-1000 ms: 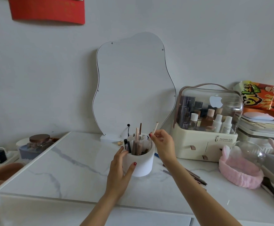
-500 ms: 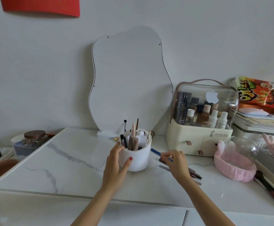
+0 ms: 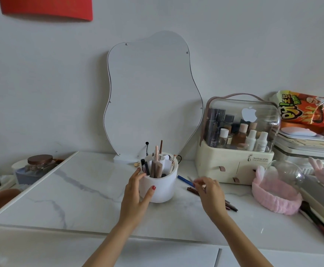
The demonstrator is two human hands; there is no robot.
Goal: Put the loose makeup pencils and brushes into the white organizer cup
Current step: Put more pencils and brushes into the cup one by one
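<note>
White marble tabletop [image 3: 84, 197] against grey wall: left hand [image 3: 136, 191] cups organizer cup [image 3: 160, 189], right hand [image 3: 210, 193] pinches blue pencil [image 3: 184, 180]

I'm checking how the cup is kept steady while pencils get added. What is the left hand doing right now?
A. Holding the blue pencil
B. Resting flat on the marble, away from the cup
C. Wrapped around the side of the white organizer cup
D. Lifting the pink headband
C: the left hand curls around the side of the white organizer cup, thumb on its front, while the right hand reaches over the loose pencils.
</note>
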